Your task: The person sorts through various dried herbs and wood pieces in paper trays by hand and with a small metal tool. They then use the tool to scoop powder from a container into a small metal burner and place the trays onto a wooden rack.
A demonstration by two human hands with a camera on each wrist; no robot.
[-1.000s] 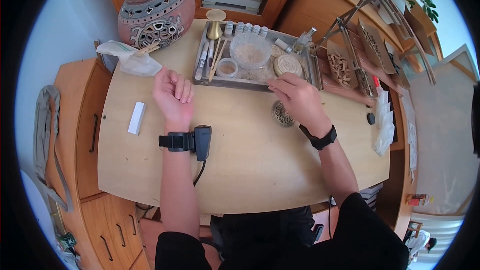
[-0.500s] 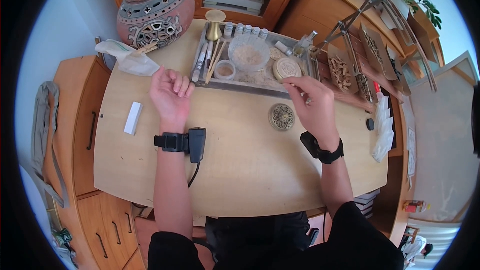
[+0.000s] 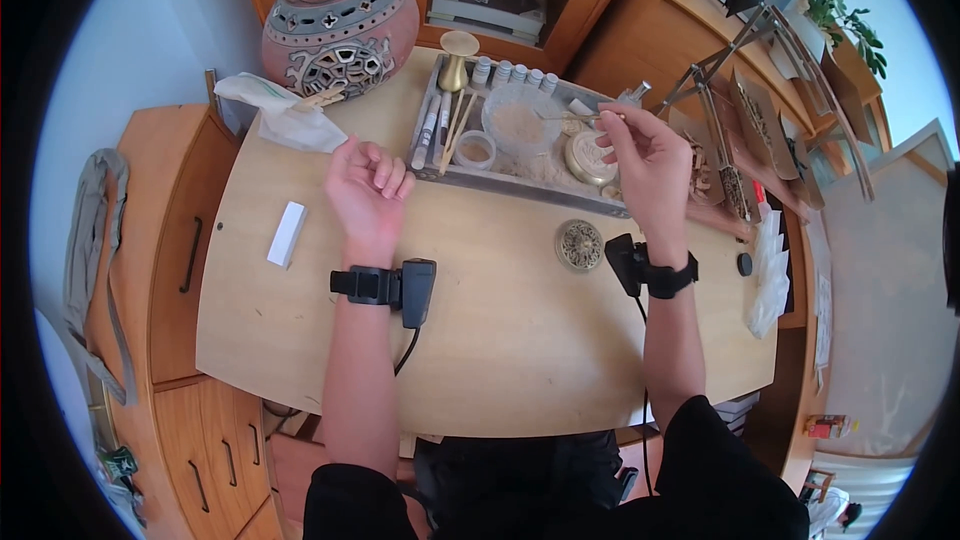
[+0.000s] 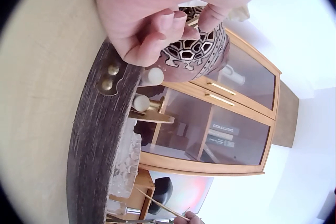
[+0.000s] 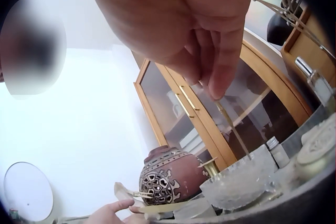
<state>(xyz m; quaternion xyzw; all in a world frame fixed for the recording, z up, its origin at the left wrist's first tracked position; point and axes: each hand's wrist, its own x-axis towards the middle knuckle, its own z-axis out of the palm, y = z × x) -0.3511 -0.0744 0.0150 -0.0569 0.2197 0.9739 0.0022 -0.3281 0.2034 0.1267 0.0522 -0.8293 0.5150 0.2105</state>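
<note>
My right hand [image 3: 652, 162] pinches a thin brass-coloured stick [image 5: 233, 127] between thumb and fingertips. The stick reaches left and down to a clear glass bowl [image 3: 508, 140] of pale powder, its tip at the bowl's rim in the right wrist view. That bowl sits in a dark wooden tray [image 3: 520, 187]. Beside it lies a round, embossed brass-coloured piece [image 3: 588, 154]. Below the tray, on the table, stands a round openwork metal piece [image 3: 579, 245]. My left hand [image 3: 368, 183] rests palm up by the tray's left end, fingers loosely curled and holding nothing.
Inside the tray are a small powder jar [image 3: 475, 149], a brass vase [image 3: 455, 65] and several small bottles [image 3: 505, 72]. A big clay pot [image 3: 345, 30] stands behind left. A white box [image 3: 286, 233] lies front left; a wooden rack [image 3: 725, 140] stands right.
My right hand has risen from beside the openwork metal piece, out over the tray's right side, bringing the stick to the bowl. The left hand keeps its pose.
</note>
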